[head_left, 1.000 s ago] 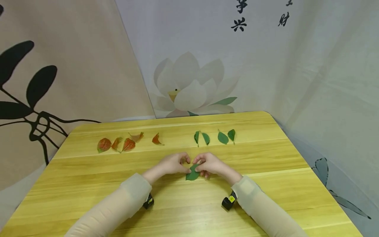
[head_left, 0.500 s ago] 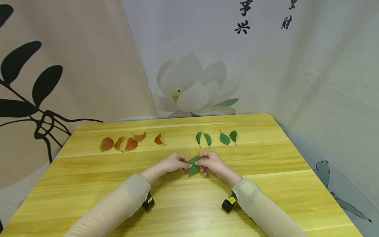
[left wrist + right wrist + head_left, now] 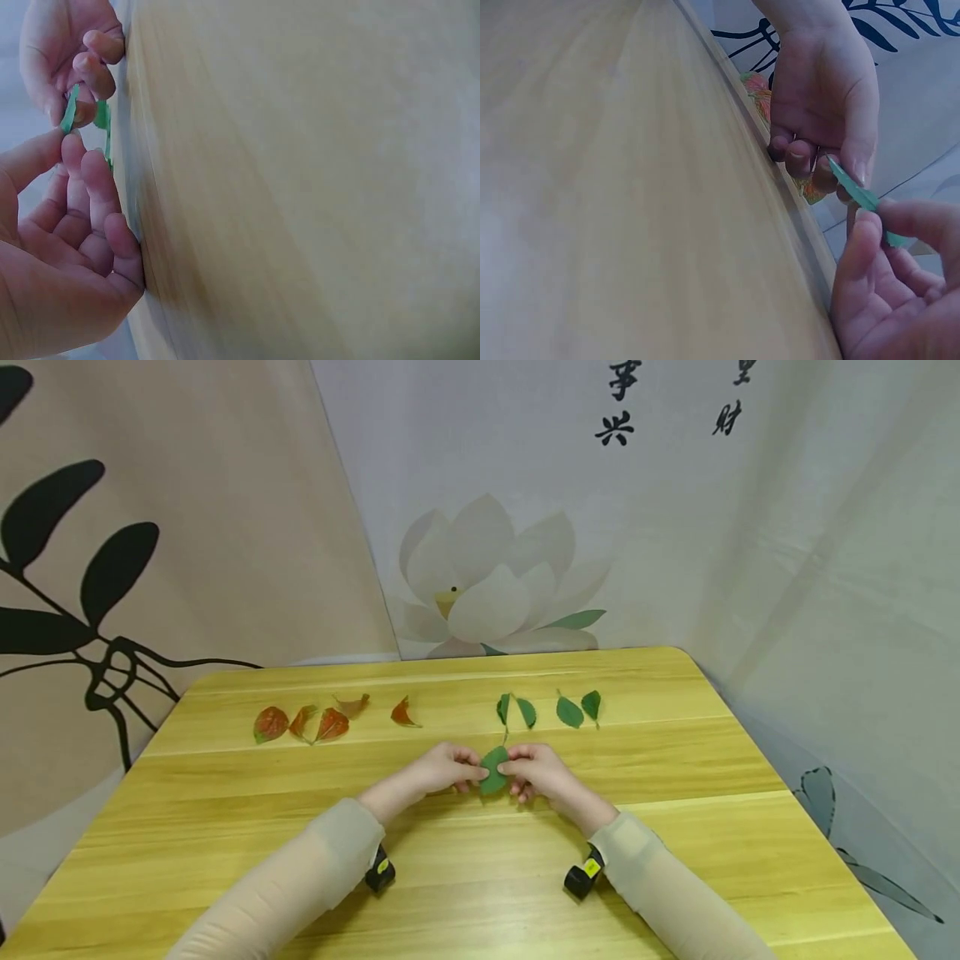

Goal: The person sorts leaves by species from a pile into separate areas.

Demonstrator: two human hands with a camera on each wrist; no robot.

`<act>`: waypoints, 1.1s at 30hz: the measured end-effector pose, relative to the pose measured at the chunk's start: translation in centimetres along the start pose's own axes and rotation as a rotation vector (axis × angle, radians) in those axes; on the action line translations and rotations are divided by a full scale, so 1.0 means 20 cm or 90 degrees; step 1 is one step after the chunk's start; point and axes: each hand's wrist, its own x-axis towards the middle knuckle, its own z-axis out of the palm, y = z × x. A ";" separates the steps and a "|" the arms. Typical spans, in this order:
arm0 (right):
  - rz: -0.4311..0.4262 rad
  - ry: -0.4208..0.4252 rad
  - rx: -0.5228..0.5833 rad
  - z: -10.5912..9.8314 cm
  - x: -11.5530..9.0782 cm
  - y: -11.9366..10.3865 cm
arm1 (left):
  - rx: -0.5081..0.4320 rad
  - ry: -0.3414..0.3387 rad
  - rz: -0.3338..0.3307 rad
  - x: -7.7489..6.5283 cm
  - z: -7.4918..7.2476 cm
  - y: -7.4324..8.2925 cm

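Between my two hands is a single green leaf with its thin stem pointing away from me. My left hand pinches its left edge between thumb and fingers. On the opposite edge my right hand pinches it the same way. Seen from the left wrist, the leaf appears edge-on as a narrow strip at the thumb tip. In the right wrist view the leaf also shows edge-on, running between the two thumbs. Both hands stay low over the wooden table.
Green leaves lie in a row at the back right of the table. Several reddish leaves lie at the back left, with one curled red leaf apart from them. A printed cloth hangs behind the table.
The leaf has turned so its stem points away, and both hands have moved slightly away from me with it. The left fingers have closed onto its edge. The row leaves have not moved.
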 end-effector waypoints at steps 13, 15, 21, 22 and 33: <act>0.021 0.036 0.002 -0.19 -0.01 0.00 | -0.021 -0.007 -0.001 0.00 0.00 0.00; 0.028 0.045 0.005 -0.26 -0.02 -0.01 | -0.021 -0.011 -0.001 -0.01 0.00 0.00; 0.033 0.078 0.020 -0.50 -0.05 -0.07 | -0.019 -0.024 0.001 -0.02 0.00 0.00; 0.031 0.087 0.025 -0.54 -0.05 -0.08 | -0.018 -0.026 0.001 -0.02 0.00 0.01; 0.039 0.163 0.011 -0.94 -0.02 -0.14 | -0.003 -0.032 0.018 -0.01 0.02 0.00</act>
